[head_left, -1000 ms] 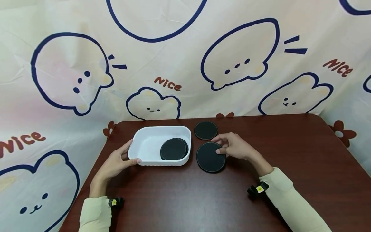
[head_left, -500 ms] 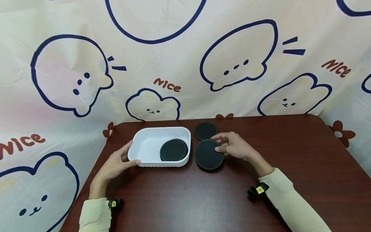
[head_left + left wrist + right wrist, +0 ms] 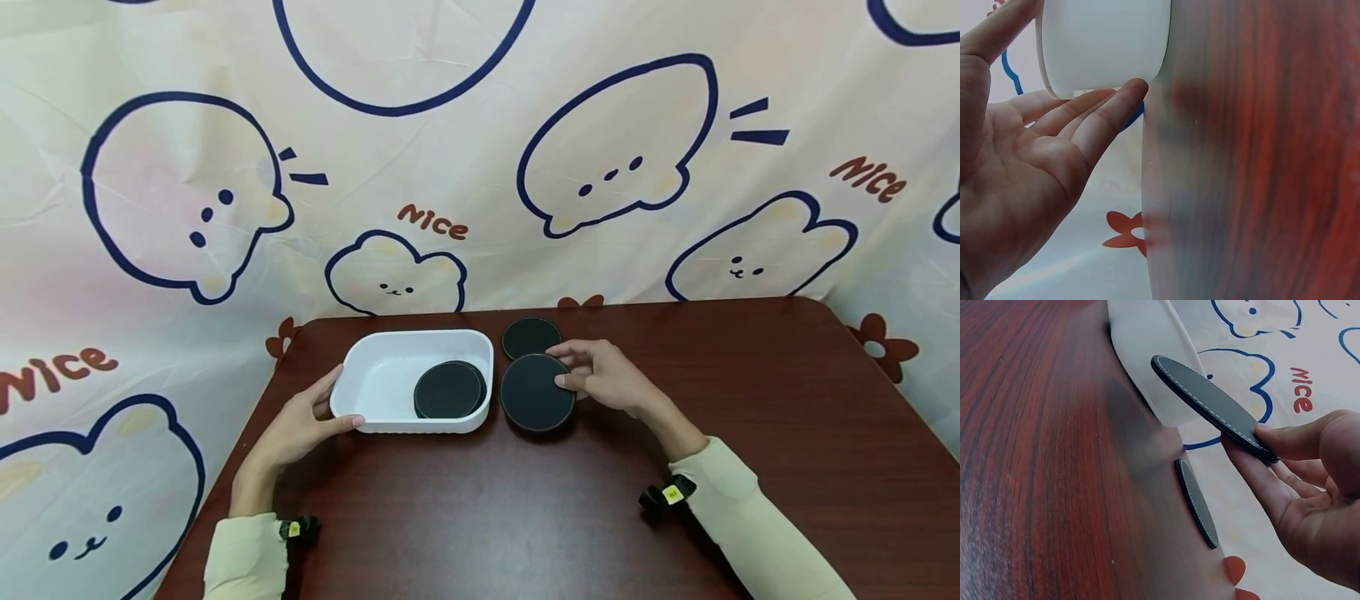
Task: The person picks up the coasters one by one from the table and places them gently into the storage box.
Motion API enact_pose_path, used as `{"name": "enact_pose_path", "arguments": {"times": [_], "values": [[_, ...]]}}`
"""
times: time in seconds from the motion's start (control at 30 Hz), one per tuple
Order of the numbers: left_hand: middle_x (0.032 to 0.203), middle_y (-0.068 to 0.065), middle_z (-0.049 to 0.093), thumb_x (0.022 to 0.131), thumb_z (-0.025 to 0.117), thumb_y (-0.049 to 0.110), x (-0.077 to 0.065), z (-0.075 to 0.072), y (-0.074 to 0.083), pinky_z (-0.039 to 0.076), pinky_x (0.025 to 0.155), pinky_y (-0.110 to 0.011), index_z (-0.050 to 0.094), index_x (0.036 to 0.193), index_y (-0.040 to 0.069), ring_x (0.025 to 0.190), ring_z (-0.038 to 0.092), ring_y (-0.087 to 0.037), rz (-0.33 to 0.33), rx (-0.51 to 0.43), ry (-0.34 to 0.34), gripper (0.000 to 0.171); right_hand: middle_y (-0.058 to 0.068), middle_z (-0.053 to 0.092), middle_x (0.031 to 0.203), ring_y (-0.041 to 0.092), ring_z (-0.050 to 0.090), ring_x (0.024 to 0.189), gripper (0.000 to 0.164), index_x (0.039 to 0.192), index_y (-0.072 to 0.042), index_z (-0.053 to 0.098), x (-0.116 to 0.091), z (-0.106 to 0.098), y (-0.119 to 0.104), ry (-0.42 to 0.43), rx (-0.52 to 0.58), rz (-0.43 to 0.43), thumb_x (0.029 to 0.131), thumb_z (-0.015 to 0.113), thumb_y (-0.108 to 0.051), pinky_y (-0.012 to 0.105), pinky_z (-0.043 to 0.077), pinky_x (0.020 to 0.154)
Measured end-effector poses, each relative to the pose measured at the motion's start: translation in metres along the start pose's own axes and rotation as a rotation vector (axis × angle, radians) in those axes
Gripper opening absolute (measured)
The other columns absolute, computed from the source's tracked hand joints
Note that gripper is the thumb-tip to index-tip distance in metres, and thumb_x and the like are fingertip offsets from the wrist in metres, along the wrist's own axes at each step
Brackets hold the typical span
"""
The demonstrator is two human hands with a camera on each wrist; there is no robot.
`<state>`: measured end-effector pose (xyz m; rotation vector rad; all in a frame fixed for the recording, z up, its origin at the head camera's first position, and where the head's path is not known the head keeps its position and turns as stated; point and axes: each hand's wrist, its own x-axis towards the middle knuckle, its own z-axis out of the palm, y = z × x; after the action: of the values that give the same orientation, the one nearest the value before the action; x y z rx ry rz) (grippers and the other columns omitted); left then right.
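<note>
A white plastic storage box (image 3: 378, 375) sits near the table's far edge. My left hand (image 3: 303, 421) holds it at its left end, thumb on the near rim and fingers around the corner. Black round coasters (image 3: 448, 389), at least two stacked, lie in the box's right part. My right hand (image 3: 607, 375) pinches another black coaster (image 3: 537, 393) by its right edge, just right of the box. In the right wrist view this coaster (image 3: 1210, 403) is tilted and lifted off the table, with white stitching along its rim. One more coaster (image 3: 528, 336) lies flat on the table behind it.
The dark brown wooden table (image 3: 480, 517) extends in front of the box and to the right. A cream cloth backdrop (image 3: 495, 158) with cartoon bears hangs right behind the table's far edge.
The held coaster has moved slightly left and away from me, rising closer to the box. My left hand and the box stay in place.
</note>
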<state>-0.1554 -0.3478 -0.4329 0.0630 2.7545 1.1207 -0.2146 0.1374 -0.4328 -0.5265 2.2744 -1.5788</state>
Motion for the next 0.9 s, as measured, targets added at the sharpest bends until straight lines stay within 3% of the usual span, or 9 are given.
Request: {"name": "enact_pose_path", "arguments": {"times": [0.9], "values": [[0.172, -0.029, 0.033, 0.094, 0.084, 0.043, 0.0003, 0.0, -0.0006, 0.046, 0.115, -0.059, 0.017, 0.173, 0.009, 0.149, 0.05, -0.05, -0.003, -0.002, 0.0, 0.109, 0.029, 0.067, 0.134, 0.025, 0.081, 0.101, 0.051, 0.152, 0.0, 0.056, 0.0028, 0.0037, 0.0011, 0.015, 0.147, 0.032, 0.103, 0.07, -0.005, 0.041, 0.068, 0.085]]}}
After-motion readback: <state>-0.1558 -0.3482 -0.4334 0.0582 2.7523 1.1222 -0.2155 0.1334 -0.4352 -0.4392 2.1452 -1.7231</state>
